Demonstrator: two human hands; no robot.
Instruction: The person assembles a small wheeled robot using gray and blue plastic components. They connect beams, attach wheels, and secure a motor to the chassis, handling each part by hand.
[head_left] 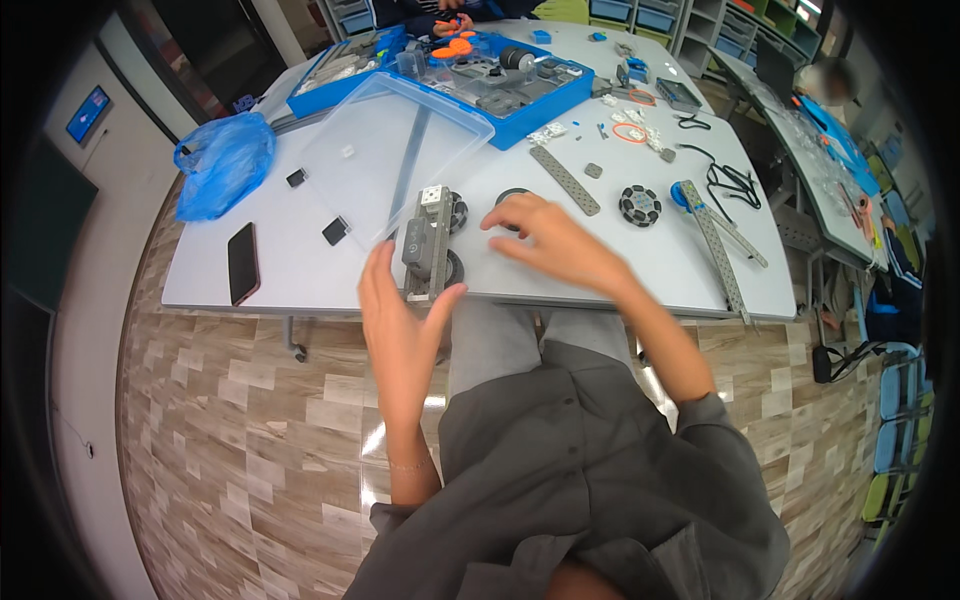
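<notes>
A grey robot chassis built of metal-look beams, with a motor or battery block and dark wheels on its right side, lies near the table's front edge. Beside its near left end is my left hand, fingers stretched and thumb spread apart; whether it touches the chassis I cannot tell. To the right, my right hand hovers over the table with slightly bent, parted fingers, a little blurred. Partly behind its fingers lies a black wheel. Farther right are a grey omni wheel and a long perforated beam.
A clear plastic lid leans against a blue parts box. A phone and a blue plastic bag lie left. Hinged beams overhang the front edge; black cables lie behind. Another person's hands work across the table.
</notes>
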